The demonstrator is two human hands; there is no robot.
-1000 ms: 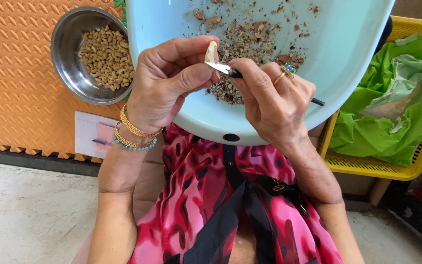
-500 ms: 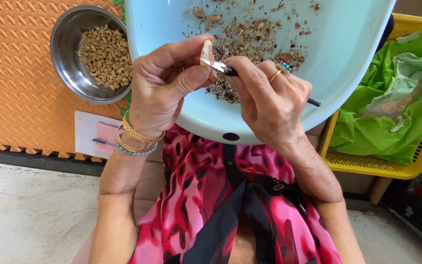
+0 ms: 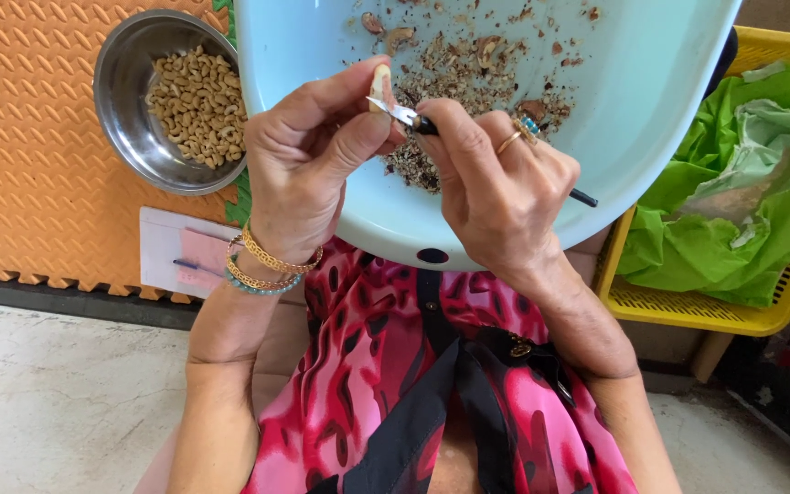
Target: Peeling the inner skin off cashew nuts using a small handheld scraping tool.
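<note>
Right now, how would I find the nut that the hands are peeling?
Start at the big pale blue plastic basin on the lap, strewn with brown shell scraps. Above its near rim, the left hand pinches one pale cream cashew kernel against a small metal blade. It alone is held up, clean.

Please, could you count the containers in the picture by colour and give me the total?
Light blue basin: 1
Steel bowl of peeled nuts: 1
Yellow basket holding green cloth: 1
Total: 3
</note>
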